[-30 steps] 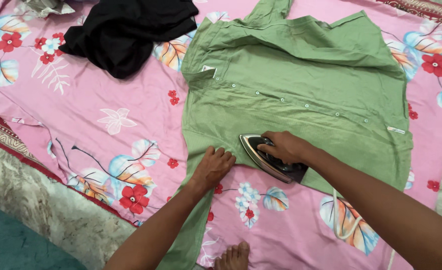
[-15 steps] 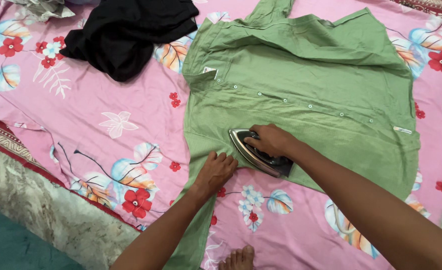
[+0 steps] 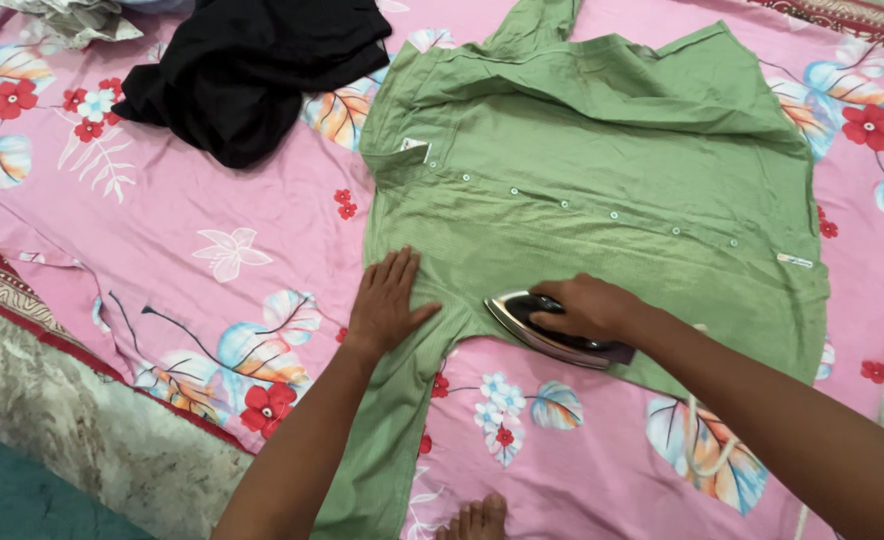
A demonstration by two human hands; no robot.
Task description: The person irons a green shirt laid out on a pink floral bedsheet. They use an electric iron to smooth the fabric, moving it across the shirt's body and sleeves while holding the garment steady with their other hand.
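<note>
A green button-up shirt [image 3: 602, 160] lies spread on a pink floral sheet [image 3: 212, 230]. My right hand [image 3: 587, 305] grips the handle of a metal clothes iron [image 3: 537, 325], which rests on the shirt's lower edge with its tip pointing left. My left hand [image 3: 387, 300] lies flat with fingers spread on the shirt's left side, near where a sleeve hangs down toward me. A row of white buttons runs across the shirt's middle.
A black garment [image 3: 252, 70] is heaped at the upper left, with crumpled pale cloth [image 3: 72, 15] beside it. The iron's white cord [image 3: 707, 440] trails at the lower right. My bare toes [image 3: 472, 520] show at the bottom edge. A stone ledge [image 3: 102, 430] borders the sheet at left.
My left hand opened from a loose grip and moved up-left to press flat on the shirt. The iron slid right and down along the shirt's lower edge.
</note>
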